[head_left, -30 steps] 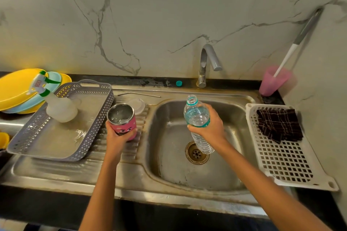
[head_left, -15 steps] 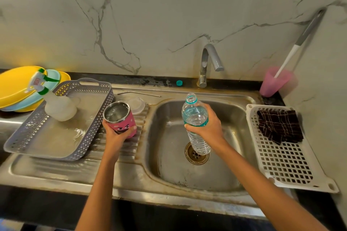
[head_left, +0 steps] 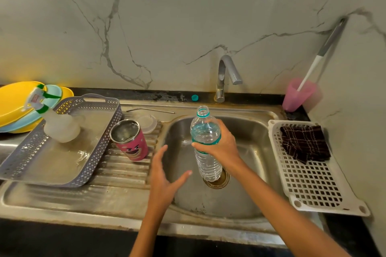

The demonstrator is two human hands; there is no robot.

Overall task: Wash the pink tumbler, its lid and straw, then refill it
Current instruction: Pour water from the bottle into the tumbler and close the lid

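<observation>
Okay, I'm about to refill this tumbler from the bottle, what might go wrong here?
The pink tumbler stands unheld on the ridged drainboard, so it may wobble or tip as you pour. The uncapped water bottle is held only by the right hand; a sudden tilt could splash past the tumbler's rim.
</observation>
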